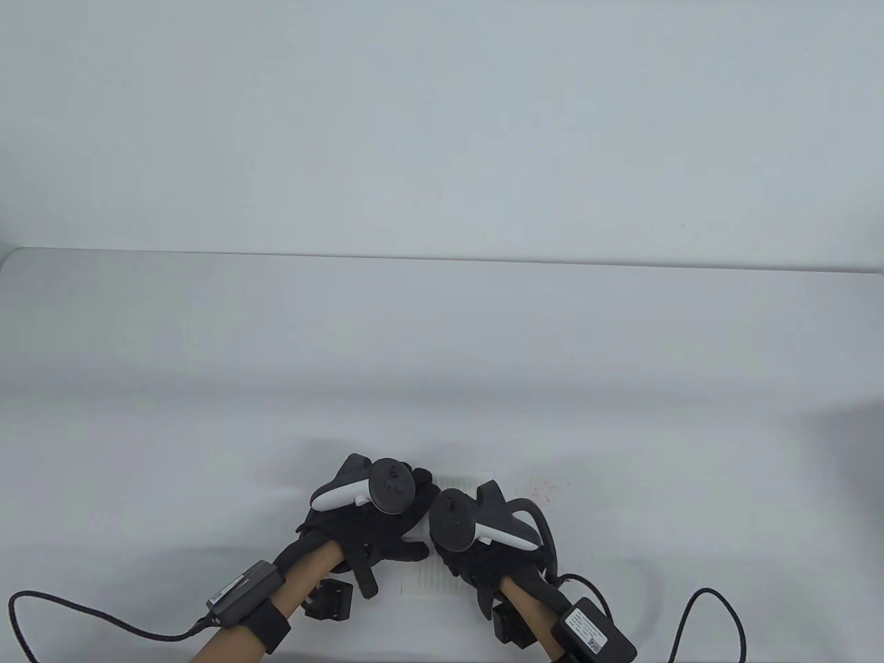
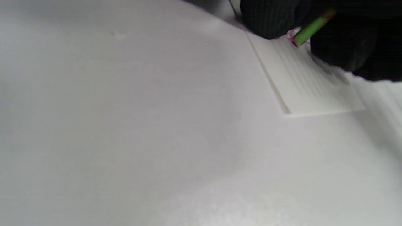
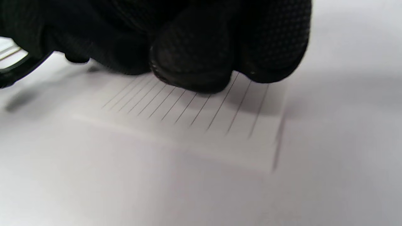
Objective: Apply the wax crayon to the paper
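A white lined paper pad (image 1: pixel 434 579) lies near the table's front edge, mostly under both hands. My left hand (image 1: pixel 400 547) rests flat on the pad's left part, fingers spread. My right hand (image 1: pixel 483 563) is curled over the pad's right part. In the left wrist view, gloved fingers (image 2: pixel 351 47) grip a green crayon (image 2: pixel 309 29) whose tip touches the pad (image 2: pixel 314 91) beside pink marks (image 2: pixel 291 38). In the right wrist view my curled fingers (image 3: pixel 191 62) sit on the lined paper (image 3: pixel 220 125); the crayon is hidden there.
Reddish crayon flecks (image 1: pixel 543 487) lie on the white table (image 1: pixel 442 359) just right of the pad. Black cables (image 1: pixel 711 621) and wrist units trail along the front edge. The table's far edge (image 1: pixel 442 257) meets a pale wall.
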{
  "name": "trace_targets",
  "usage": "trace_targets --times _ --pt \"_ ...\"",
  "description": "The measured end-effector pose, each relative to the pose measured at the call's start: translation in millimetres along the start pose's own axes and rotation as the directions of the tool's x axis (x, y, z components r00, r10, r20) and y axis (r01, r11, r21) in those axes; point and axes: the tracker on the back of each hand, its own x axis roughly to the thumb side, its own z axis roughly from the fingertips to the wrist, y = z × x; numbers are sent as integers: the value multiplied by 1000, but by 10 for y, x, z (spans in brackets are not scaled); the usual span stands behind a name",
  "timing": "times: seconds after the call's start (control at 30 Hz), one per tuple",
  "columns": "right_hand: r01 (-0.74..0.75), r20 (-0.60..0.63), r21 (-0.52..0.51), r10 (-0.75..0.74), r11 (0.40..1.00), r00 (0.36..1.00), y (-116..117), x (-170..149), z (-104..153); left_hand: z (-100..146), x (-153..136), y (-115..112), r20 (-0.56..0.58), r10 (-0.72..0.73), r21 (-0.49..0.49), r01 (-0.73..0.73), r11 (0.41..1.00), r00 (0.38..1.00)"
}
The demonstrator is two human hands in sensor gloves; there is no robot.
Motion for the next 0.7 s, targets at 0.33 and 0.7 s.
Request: trace_targets --times 0.33,0.7 --pt "-3 41 -49 5 999 999 -5 -21 16 1 0 -3 0 0 5 0 1000 1000" --pt "-175 -82 -110 167 978 983 -50 -81 30 1 -1 -4 1 0 7 0 1000 1000"
